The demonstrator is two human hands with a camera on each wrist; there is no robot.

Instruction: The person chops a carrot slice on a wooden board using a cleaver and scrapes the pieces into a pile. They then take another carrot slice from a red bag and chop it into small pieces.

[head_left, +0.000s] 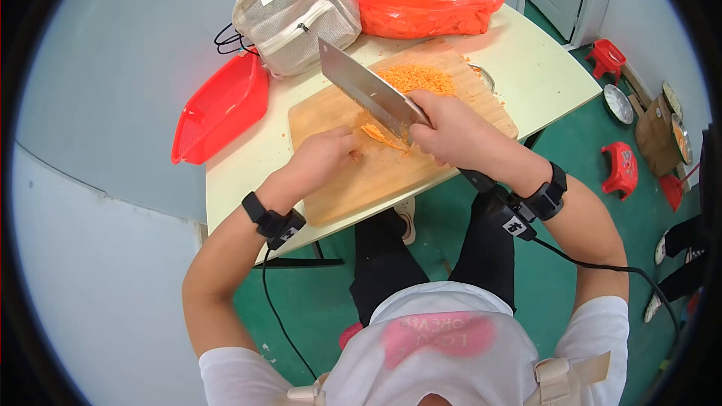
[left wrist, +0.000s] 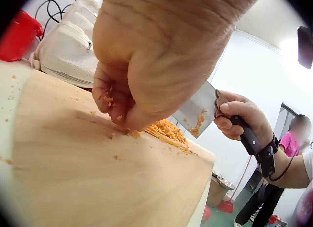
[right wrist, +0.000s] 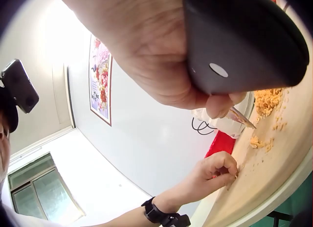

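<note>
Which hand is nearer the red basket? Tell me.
Left. The left hand is over the board, toward the red basket; the right hand, gripping the cleaver, is farther right.

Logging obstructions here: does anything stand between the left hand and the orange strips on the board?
Nothing visible does: only the board's surface lies between the left hand and the orange strips. The cleaver in the right hand is beyond the strips.

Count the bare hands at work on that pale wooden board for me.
2: the left hand, fingers curled at the left side of the wooden board, and the right hand, gripping a broad steel cleaver by its black handle. Neither is hidden.
</note>
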